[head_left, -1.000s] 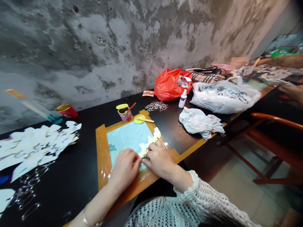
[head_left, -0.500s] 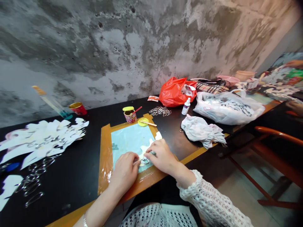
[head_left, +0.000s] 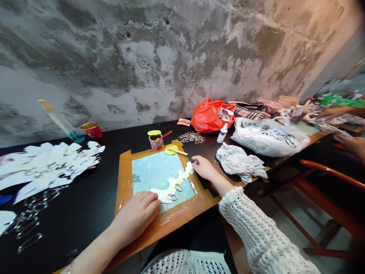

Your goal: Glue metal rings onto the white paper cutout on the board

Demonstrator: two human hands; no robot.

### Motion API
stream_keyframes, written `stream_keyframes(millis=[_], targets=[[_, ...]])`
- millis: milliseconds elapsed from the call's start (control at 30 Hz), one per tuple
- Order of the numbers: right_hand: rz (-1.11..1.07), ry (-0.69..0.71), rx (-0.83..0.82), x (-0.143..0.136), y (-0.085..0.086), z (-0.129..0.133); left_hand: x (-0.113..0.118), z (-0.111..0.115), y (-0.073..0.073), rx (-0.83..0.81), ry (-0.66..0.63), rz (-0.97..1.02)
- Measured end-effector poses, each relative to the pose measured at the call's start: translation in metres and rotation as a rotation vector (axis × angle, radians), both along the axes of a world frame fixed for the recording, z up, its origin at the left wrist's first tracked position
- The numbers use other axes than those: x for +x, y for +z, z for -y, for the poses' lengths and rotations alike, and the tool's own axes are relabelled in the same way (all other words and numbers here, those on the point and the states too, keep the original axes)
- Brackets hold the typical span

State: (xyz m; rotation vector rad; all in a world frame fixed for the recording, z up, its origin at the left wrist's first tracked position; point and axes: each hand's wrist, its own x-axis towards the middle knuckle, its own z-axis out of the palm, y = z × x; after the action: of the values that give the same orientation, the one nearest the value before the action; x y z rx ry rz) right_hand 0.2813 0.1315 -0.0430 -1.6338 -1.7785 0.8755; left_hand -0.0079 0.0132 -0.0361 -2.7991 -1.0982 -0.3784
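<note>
A white cut-out with a jagged edge (head_left: 182, 178) lies slantwise on the pale blue sheet (head_left: 148, 171). On its yellowish surface rest two oval metal wire clips (head_left: 178, 187). My left hand (head_left: 142, 209) lies flat, palm down, with its fingertips at the near left end of the cut-out and its thumb hidden. At the far tip, my right hand (head_left: 203, 168) has its fingers curled together beside the edge; whether they grip it cannot be made out. Beyond the sheet stands an open tin (head_left: 156, 142) with a red stick, by a yellow lid (head_left: 171, 150) bearing a wooden stick.
White cut-outs (head_left: 48, 163) are piled at the left, with wire clips (head_left: 30, 224) nearby. More clips (head_left: 191, 137), a white bottle (head_left: 222, 133), a crumpled cloth (head_left: 239, 160), a red bag (head_left: 209, 116) and a white bag (head_left: 268, 137) lie rightward. Another person's hands (head_left: 350, 142) show far right.
My right hand has moved away from the clips to the far tip of the cut-out. My left hand has drawn back left and flattened. The two clips now lie uncovered.
</note>
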Motion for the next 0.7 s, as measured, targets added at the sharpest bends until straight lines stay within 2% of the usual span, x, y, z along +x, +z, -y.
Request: stream_keyframes(millis=[100, 200, 333, 467, 600, 700], targets=[[-0.028, -0.009, -0.045, -0.004, -0.002, -0.007, 0.006, -0.004, 0.004, 0.044, -0.078, -0.085], [-0.087, -0.008, -0.084, -0.004, -0.004, -0.009, 0.010, -0.008, 0.005, 0.063, -0.121, -0.080], [-0.216, -0.012, -0.200, -0.001, -0.003, -0.006, 0.010, -0.012, 0.003, 0.092, -0.147, -0.095], [-0.347, 0.003, -0.353, 0.005, 0.007, -0.002, 0.005, -0.015, 0.002, 0.110, -0.130, -0.057], [-0.405, 0.027, -0.460, 0.016, 0.016, 0.014, -0.004, -0.017, 0.005, 0.046, -0.056, 0.134], [-0.403, 0.055, -0.499, 0.025, 0.012, 0.037, -0.012, -0.016, 0.005, -0.040, -0.040, 0.157]])
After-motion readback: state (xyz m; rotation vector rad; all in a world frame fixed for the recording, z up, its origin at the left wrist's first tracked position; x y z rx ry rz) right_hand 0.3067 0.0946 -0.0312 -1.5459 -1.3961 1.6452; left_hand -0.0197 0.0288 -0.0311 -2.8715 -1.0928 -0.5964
